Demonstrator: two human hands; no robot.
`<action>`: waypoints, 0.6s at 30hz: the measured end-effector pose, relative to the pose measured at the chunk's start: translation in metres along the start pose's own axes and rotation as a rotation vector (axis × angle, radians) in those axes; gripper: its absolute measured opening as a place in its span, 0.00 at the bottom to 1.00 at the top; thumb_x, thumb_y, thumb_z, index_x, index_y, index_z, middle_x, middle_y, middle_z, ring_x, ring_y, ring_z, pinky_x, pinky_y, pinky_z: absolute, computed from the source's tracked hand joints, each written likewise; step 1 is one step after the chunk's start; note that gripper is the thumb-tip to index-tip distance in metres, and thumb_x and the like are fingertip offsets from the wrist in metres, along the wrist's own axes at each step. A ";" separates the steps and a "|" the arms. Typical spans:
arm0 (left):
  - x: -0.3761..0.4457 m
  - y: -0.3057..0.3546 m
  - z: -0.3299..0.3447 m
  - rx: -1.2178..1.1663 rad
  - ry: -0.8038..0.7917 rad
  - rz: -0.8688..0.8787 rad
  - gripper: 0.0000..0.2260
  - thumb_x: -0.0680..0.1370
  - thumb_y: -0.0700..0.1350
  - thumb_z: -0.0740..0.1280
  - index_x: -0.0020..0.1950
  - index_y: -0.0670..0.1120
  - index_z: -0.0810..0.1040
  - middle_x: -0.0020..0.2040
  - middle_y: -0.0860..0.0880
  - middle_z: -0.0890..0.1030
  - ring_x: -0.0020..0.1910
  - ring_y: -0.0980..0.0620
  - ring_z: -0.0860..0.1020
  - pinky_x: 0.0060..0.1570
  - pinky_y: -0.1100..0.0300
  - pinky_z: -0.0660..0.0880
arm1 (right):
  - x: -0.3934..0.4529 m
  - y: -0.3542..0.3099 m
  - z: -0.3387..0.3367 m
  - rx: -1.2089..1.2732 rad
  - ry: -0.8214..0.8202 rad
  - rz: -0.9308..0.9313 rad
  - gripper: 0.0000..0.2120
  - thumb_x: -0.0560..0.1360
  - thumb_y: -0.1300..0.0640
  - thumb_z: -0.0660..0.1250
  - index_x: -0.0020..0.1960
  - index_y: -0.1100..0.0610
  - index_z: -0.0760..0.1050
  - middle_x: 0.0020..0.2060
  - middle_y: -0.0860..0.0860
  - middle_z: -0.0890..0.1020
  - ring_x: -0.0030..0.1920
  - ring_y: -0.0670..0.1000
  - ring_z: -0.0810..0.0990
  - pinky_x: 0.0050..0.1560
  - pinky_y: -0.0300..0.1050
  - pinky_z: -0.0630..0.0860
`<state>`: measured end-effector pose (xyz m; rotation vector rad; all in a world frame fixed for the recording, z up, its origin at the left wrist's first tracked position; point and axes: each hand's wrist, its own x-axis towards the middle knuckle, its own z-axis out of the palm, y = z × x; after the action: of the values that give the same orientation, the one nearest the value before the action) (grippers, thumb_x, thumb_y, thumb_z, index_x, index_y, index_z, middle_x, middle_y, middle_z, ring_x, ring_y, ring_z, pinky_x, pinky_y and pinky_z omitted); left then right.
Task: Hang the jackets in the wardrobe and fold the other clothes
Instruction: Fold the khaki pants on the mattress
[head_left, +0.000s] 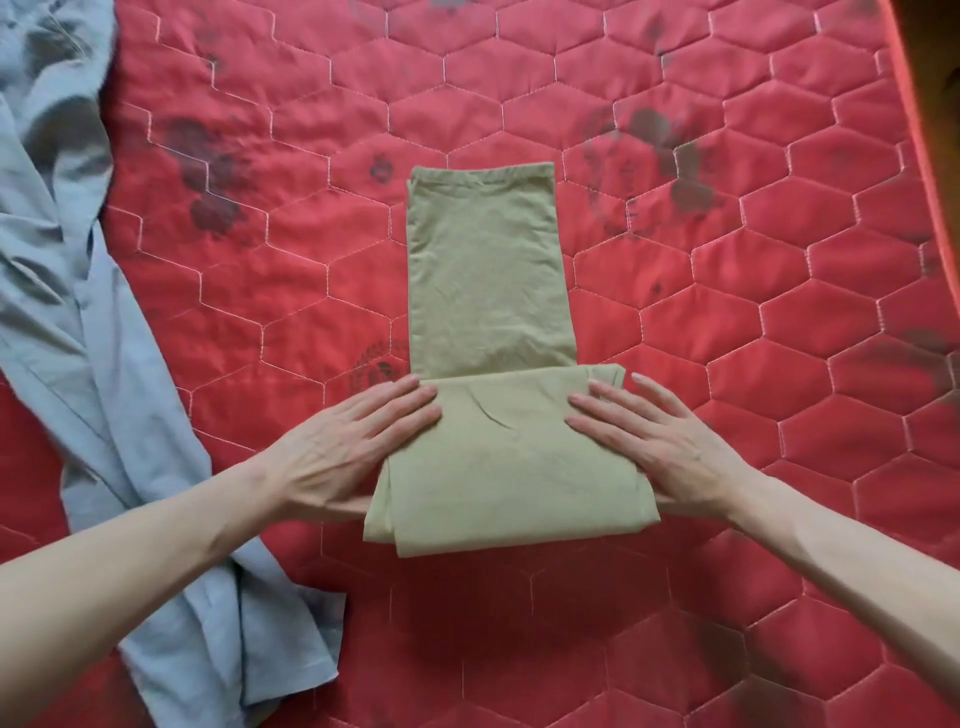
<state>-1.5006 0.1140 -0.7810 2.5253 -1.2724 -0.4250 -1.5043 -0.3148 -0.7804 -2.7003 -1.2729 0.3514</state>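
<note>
Single head cam; looks steeply down, close over red quilt (727, 322); both forearms enter from bottom edge.

I find no legible text, labels or numbers; dark prints on the red quilt (675, 312) beyond my fingers are unreadable.

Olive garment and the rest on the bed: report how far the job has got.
Done: the olive garment is already narrowed into a long strip, its near end folded over. In hand: the left hand and right hand press flat on that fold; its far length still lies unfolded. Left: the grey-blue garment lies crumpled along the red quilt. No wardrobe or hung jackets are in view.
</note>
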 end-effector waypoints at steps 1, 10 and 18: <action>-0.002 0.004 0.000 -0.064 0.011 -0.004 0.42 0.80 0.66 0.63 0.83 0.40 0.56 0.84 0.43 0.57 0.84 0.44 0.53 0.80 0.46 0.58 | -0.005 -0.004 -0.001 0.057 0.021 0.011 0.35 0.80 0.41 0.61 0.83 0.52 0.60 0.82 0.47 0.60 0.83 0.51 0.55 0.80 0.61 0.55; -0.021 0.055 0.011 -0.639 0.322 -0.368 0.19 0.78 0.57 0.64 0.68 0.56 0.69 0.58 0.58 0.80 0.46 0.53 0.83 0.46 0.52 0.79 | -0.024 -0.049 0.005 0.581 0.475 0.355 0.21 0.77 0.53 0.62 0.69 0.57 0.74 0.65 0.50 0.79 0.69 0.48 0.76 0.67 0.53 0.71; 0.018 0.075 0.013 -0.826 0.768 -0.865 0.14 0.81 0.64 0.52 0.63 0.61 0.65 0.39 0.55 0.82 0.39 0.57 0.81 0.39 0.60 0.74 | 0.036 -0.072 -0.018 0.932 0.652 0.704 0.15 0.80 0.42 0.56 0.56 0.52 0.70 0.35 0.55 0.72 0.36 0.46 0.70 0.40 0.40 0.69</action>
<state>-1.5498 0.0547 -0.7678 1.9920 0.2819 -0.0621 -1.5314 -0.2419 -0.7527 -2.0223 0.0758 0.0603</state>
